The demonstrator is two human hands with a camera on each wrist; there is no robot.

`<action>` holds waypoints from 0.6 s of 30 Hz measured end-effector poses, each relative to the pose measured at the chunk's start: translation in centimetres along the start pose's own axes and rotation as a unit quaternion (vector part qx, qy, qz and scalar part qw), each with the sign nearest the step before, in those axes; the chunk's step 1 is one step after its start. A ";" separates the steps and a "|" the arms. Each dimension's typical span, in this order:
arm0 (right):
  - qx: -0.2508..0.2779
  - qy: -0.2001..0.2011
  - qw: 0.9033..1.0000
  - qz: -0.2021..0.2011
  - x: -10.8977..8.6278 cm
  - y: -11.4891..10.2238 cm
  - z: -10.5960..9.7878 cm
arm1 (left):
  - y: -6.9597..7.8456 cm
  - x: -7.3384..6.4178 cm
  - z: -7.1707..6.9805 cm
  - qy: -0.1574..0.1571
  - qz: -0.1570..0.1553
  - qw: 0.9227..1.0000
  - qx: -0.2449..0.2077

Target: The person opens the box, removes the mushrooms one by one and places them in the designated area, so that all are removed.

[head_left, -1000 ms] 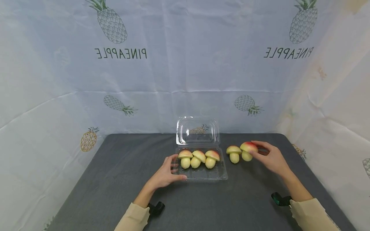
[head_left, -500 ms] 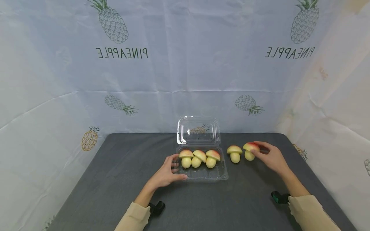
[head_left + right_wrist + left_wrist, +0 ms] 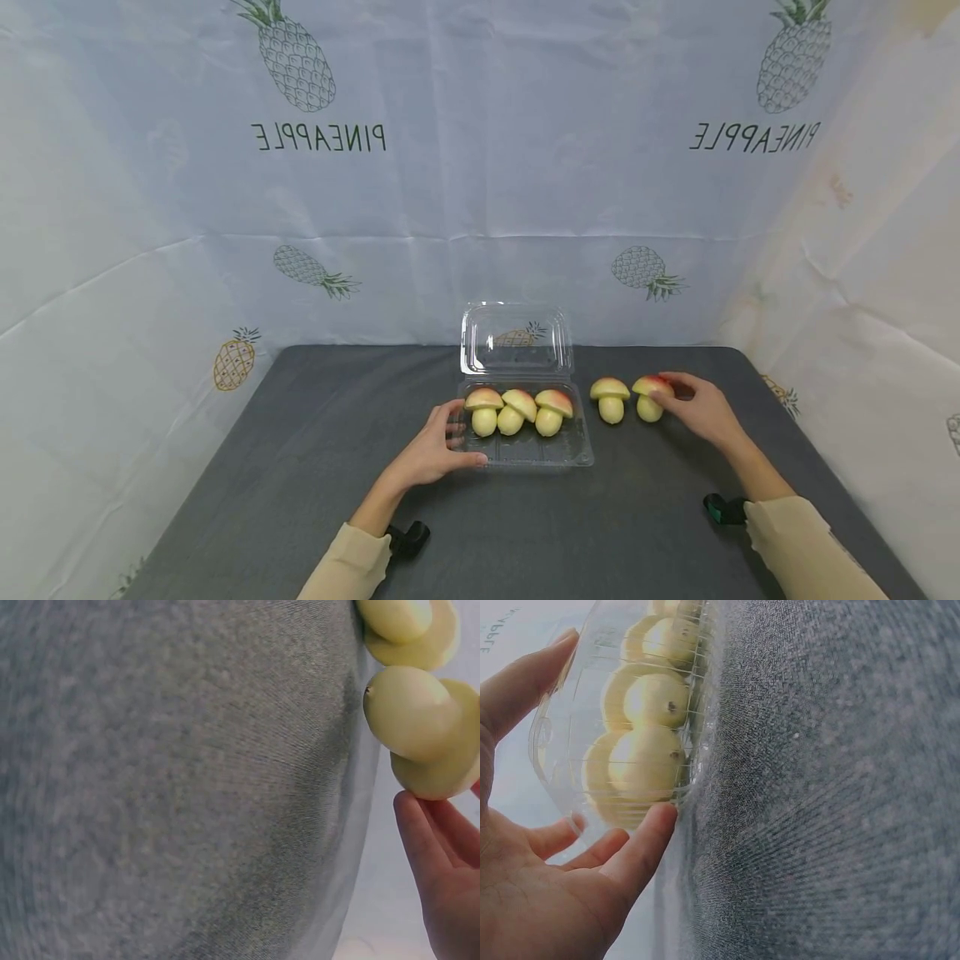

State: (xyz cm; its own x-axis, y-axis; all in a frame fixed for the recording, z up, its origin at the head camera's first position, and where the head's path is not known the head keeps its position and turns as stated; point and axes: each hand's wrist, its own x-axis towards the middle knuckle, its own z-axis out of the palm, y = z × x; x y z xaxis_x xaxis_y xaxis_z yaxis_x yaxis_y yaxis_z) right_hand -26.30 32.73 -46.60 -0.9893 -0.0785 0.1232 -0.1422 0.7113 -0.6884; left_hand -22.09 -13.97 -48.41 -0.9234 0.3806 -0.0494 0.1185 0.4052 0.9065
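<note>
A clear plastic clamshell box (image 3: 525, 454) stands on the table with its lid (image 3: 480, 358) raised at the back. Inside sit three mushrooms (image 3: 550, 423) in a row, with yellow stems and red-tinged caps. My left hand (image 3: 427, 450) holds the box's left end, thumb at the front edge; in the left wrist view several fingertips (image 3: 660, 817) touch the clear wall. To the right of the box, my right hand (image 3: 697, 408) pinches one mushroom (image 3: 649, 408) by its cap. Another mushroom (image 3: 611, 408) stands upright between that one and the box.
The dark grey table (image 3: 315, 467) ends at a back edge just behind the box lid. A pale curtain (image 3: 480, 167) printed with pineapples hangs behind and at both sides. Each wrist wears a black camera mount (image 3: 408, 540).
My right hand has shifted slightly right and then lowered with its mushroom, widening the gap to the neighbouring one. The left hand and the box have stayed put.
</note>
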 end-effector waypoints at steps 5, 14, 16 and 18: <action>-0.002 -0.007 1.000 0.007 0.1 0.3 0.2 | 0.0 0.0 0.1 -0.001 0.001 1.000 0.001; -0.012 -0.034 0.999 0.022 0.4 0.5 0.2 | -0.1 0.0 0.0 -0.001 0.005 1.000 0.000; -0.009 -0.041 0.999 0.022 0.3 0.5 0.3 | -0.1 0.0 0.0 -0.001 0.004 1.000 0.001; -0.006 -0.045 0.999 0.022 0.3 0.5 0.3 | -0.1 0.0 0.0 -0.001 0.003 1.000 0.002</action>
State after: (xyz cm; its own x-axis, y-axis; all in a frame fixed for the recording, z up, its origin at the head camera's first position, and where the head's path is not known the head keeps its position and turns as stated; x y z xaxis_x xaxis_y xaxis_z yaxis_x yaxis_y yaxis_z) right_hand -26.63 32.83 -47.09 -0.9937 -0.1088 0.0278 -0.0984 0.7241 -0.6827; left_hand -22.07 -14.01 -48.50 -0.9216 0.3854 -0.0450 0.1256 0.4060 0.9052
